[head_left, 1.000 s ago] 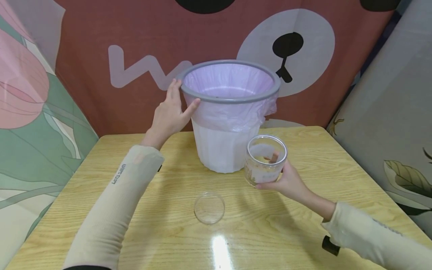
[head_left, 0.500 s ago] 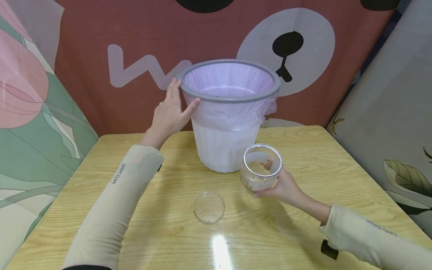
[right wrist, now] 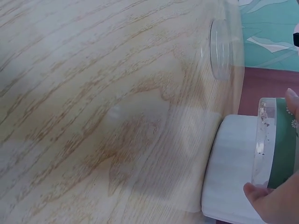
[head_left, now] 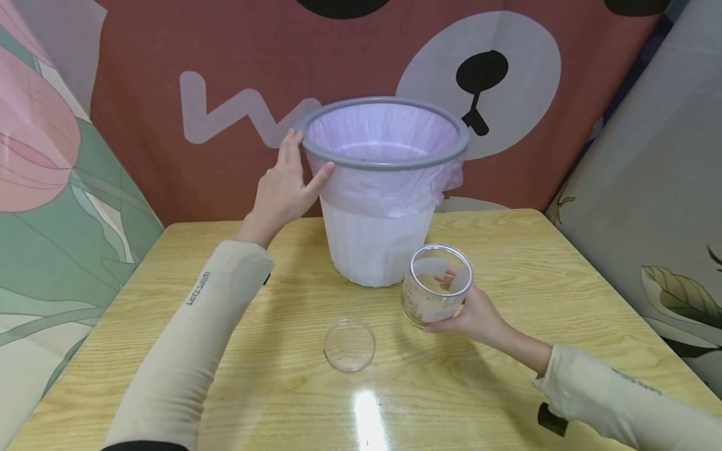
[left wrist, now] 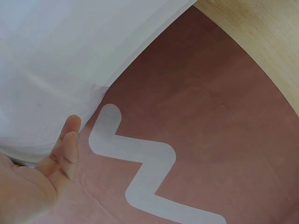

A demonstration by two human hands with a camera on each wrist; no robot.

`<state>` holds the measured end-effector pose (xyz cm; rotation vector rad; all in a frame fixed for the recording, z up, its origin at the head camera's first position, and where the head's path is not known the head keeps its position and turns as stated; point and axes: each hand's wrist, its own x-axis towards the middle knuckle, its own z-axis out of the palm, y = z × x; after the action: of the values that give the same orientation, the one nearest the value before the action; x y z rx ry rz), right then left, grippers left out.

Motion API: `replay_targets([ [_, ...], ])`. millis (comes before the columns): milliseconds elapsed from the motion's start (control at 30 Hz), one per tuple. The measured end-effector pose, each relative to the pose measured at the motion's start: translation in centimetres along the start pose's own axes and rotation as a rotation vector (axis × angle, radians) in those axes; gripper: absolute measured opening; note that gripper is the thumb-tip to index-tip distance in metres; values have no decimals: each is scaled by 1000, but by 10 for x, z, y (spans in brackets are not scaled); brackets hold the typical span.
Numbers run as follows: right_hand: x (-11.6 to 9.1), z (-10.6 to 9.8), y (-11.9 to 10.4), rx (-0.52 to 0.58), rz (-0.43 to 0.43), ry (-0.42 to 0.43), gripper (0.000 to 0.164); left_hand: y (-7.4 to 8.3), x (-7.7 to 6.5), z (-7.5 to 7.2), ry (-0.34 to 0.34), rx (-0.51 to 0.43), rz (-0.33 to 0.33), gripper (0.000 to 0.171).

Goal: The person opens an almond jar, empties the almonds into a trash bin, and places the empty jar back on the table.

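Observation:
A white trash bin (head_left: 372, 250) with a grey rim and a lilac plastic liner stands on the wooden table (head_left: 507, 263). My left hand (head_left: 280, 194) rests on the left side of its rim, fingers fairly straight, the thumb towards the front. A clear jar (head_left: 420, 304) with a silvery rim is in my right hand (head_left: 487, 316), held in front of the bin's lower right and tilted a little. The right wrist view shows a green label on the jar (right wrist: 284, 144). On the table in front of the bin lies a round clear lid (head_left: 350, 346).
A red cloth backdrop (head_left: 237, 181) with a cartoon face hangs close behind the table. Patterned cloths flank both sides, one with flowers (head_left: 34, 150) at the left. Light reflects off the table's near middle.
My right hand has lowered the jar and brought it slightly left and nearer, then held it almost still. The left hand stays at the bin's rim; the lid has not moved.

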<state>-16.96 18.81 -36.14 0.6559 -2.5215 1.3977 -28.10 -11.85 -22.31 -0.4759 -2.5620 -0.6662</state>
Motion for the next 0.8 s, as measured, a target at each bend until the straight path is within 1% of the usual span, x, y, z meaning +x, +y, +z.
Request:
replay_targets([
  [167,-1,0,2,22,25,-16,87,0,0,0,1,3,-4,82],
  [367,-1,1,6,98,11,-43,87,1,0,0,-4,3,-5,82],
  [800,-4,0,12,79,51,-71,89,-1,0,1,-7,-1,-2,83],
])
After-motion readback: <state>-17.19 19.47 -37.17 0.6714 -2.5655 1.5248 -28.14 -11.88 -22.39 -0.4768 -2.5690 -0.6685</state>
